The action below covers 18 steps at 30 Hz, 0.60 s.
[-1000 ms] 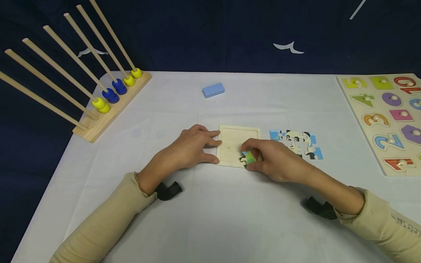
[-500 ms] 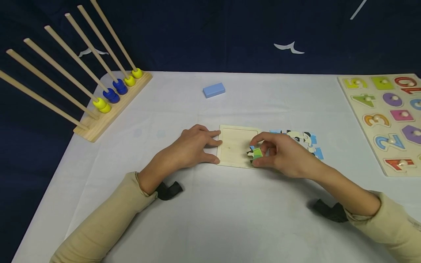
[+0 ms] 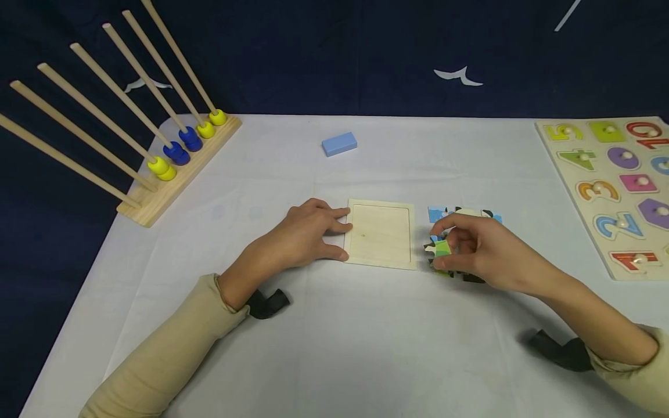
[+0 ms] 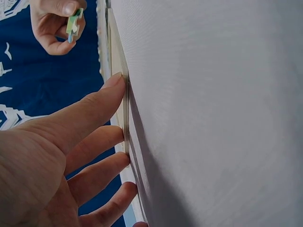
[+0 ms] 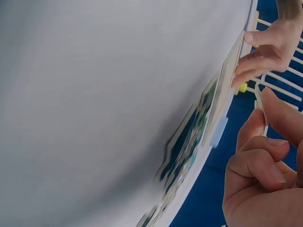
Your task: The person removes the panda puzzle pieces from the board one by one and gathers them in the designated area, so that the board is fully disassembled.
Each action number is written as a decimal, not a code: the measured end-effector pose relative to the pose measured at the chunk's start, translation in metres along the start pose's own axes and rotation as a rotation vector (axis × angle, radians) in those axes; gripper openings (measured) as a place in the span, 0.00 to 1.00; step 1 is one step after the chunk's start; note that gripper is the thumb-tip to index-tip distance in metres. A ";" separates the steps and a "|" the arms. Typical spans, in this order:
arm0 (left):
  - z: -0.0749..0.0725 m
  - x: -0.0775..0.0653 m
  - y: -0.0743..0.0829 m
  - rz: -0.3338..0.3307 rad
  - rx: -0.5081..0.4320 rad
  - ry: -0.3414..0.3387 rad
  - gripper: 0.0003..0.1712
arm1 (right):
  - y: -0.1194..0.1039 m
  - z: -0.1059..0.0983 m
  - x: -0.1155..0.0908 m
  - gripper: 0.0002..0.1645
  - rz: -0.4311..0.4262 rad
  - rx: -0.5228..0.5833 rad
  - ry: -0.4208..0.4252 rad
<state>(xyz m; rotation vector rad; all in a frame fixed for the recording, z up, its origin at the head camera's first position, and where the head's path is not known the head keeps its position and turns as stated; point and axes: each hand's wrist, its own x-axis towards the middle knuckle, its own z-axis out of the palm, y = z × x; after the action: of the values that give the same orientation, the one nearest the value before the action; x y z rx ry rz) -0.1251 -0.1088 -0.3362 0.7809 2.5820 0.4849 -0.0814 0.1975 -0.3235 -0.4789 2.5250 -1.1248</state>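
Note:
My right hand [image 3: 488,252] pinches a green, white and black puzzle piece [image 3: 442,248] between thumb and fingertips. It hovers over a partly assembled panda puzzle [image 3: 437,214], most of which the hand hides in the head view. In the right wrist view, the loose puzzle pieces [image 5: 182,149] lie flat on the cloth below that hand. To their left lies a square wooden puzzle tray [image 3: 384,235] with a bare recess. My left hand [image 3: 308,235] touches the tray's left edge with spread, fairly straight fingers; the left wrist view shows the thumb [image 4: 113,82] against that edge.
A wooden bead rack [image 3: 180,174] with tall pegs and yellow and blue beads stands at the back left. Behind the tray lies a blue block [image 3: 340,143]. A number-and-shape peg board [image 3: 601,174] occupies the right side. A white cloth [image 3: 324,348] covers the table.
My right hand has carried the pinched puzzle piece rightward, from above the tray to over the panda pieces. The left hand and tray have stayed put.

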 end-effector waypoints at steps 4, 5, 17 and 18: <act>0.000 -0.001 0.000 0.000 -0.003 -0.001 0.34 | 0.010 -0.005 -0.009 0.22 -0.004 0.002 0.030; 0.000 -0.001 -0.001 -0.001 -0.004 -0.001 0.34 | 0.012 -0.006 -0.011 0.22 -0.004 -0.001 0.037; 0.000 -0.001 0.000 0.001 -0.005 0.003 0.34 | 0.037 -0.018 -0.036 0.24 0.051 -0.047 0.068; 0.000 -0.001 0.000 -0.001 -0.004 0.002 0.34 | 0.040 -0.019 -0.038 0.24 0.057 -0.047 0.069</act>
<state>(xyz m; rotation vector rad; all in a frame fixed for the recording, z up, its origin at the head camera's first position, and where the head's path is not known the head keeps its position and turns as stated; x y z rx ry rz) -0.1246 -0.1093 -0.3355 0.7787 2.5819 0.4905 -0.0624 0.2511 -0.3354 -0.3835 2.6122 -1.0808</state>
